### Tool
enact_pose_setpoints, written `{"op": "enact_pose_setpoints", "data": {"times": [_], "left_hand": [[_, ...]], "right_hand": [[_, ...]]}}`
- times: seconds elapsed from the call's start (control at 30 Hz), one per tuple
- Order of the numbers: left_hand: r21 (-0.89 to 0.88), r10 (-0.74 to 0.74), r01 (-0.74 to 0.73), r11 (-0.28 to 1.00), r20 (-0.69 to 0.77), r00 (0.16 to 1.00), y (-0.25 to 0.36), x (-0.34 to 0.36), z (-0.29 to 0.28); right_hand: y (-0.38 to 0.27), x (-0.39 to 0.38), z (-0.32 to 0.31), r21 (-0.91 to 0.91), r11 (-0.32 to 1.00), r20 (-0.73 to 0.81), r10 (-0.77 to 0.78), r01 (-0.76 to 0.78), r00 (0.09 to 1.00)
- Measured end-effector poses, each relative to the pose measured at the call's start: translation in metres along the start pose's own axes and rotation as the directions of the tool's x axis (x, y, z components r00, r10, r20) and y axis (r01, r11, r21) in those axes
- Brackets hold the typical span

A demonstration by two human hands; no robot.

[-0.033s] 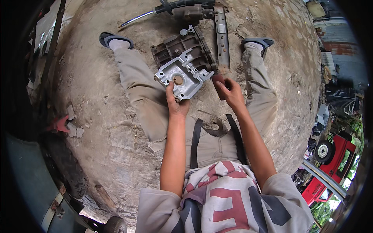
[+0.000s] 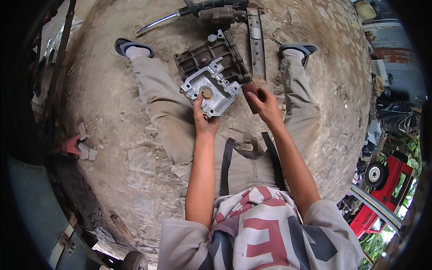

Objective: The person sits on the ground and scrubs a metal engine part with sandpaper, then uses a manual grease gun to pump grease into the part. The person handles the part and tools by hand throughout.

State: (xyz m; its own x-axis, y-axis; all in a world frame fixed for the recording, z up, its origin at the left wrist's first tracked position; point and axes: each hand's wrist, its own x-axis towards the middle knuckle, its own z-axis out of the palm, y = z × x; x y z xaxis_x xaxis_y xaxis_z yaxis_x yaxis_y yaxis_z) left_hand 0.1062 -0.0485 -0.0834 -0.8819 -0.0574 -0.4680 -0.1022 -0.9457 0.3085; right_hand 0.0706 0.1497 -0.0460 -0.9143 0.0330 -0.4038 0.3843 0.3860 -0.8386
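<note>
A silver cast-metal cover (image 2: 216, 102) with a raised rim and a round brownish spot in its floor is tilted in front of me. My left hand (image 2: 205, 119) grips its near edge, the thumb inside and the fingers underneath. A folded piece of reddish-brown sandpaper (image 2: 250, 95) is pinched in my right hand (image 2: 267, 107). The sandpaper's upper end meets or nearly meets the cover's right corner. Just beyond the cover, partly hidden by it, a dark brown metal gear housing (image 2: 202, 58) lies on the ground between my legs.
Farther off lie a long metal bar (image 2: 256, 45), a rusty cylindrical part (image 2: 216, 15) and a shock absorber with a shiny rod (image 2: 158, 21). A red stand (image 2: 68, 144) and broken stones are at the left. A red vehicle (image 2: 382, 193) stands at the right.
My right hand and the sandpaper have shifted slightly left and up along the cover's right corner. The cover has moved very little in my left hand.
</note>
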Motion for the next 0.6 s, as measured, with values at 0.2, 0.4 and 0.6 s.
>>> {"op": "enact_pose_setpoints", "data": {"times": [0.2, 0.4, 0.6], "left_hand": [[0.092, -0.001, 0.0, 0.996, 0.011, 1.0, -0.002, 0.001, 0.005], [0.093, 0.001, -0.004, 0.996, 0.035, 0.999, 0.0, 0.006, 0.007], [0.141, -0.019, 0.019, 0.99, -0.003, 1.0, 0.001, 0.002, 0.009]], "right_hand": [[-0.025, 0.051, 0.043, -0.065, 0.984, -0.069, -0.168, 0.164, 0.983], [-0.049, 0.081, 0.074, -0.149, 0.952, -0.058, -0.277, 0.266, 0.959], [-0.053, 0.089, 0.085, -0.241, 0.922, -0.081, -0.329, 0.302, 0.941]]}}
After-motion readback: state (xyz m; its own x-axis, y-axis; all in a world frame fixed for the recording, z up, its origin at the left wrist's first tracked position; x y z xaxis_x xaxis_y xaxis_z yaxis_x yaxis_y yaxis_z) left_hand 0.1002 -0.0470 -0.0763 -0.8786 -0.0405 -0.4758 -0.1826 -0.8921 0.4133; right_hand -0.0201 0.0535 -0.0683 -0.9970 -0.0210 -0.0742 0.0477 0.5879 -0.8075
